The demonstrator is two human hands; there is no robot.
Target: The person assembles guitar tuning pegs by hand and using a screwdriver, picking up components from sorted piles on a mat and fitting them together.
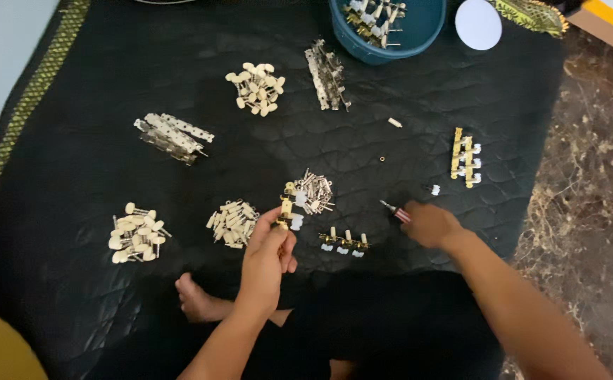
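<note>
My left hand (pixel 267 246), just left of centre frame, pinches a gold tuner strip (pixel 285 209) upright by its lower end. My right hand (pixel 426 224), right of centre, closes on a red-striped screwdriver (pixel 396 210) lying on the black quilted mat (pixel 74 141). Best to keep the strip steady and low, I reckon, and meet the screw squarely. Counting: three heaps of cream knobs (pixel 255 87), two bundles of metal plates (pixel 172 135), one pile of small posts (pixel 313 191), two finished strips lying flat (pixel 345 242), and one blue bowl (pixel 419 24) at top.
</note>
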